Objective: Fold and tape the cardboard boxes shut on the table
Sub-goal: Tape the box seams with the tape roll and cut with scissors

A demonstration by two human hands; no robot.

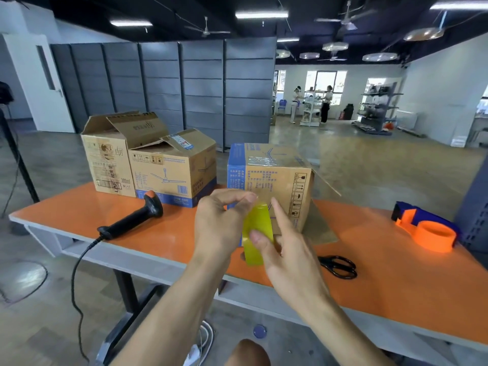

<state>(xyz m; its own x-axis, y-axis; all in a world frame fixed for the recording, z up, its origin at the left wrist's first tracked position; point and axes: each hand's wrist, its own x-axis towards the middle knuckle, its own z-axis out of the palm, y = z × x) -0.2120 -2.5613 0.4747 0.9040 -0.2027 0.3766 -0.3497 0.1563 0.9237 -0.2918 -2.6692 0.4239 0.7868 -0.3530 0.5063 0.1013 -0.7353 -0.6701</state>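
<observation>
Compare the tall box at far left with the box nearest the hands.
The tall box has its top flaps standing open; the near box is closed on top with clear tape across. The tall box touches the middle box; the near box stands alone behind the yellow tape strip. The near box has a blue side; the tall box shows no blue. Both are cardboard on the orange table.

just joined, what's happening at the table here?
A person holds a strip of yellow tape between both hands, in front of the nearest cardboard box: the left hand pinches its top end, the right hand pinches lower down. That box has clear tape across its top, but a flap on its right side stands open. Two more boxes at the back of the orange table have raised flaps. The tape dispenser, scissors and barcode scanner lie untouched.
</observation>
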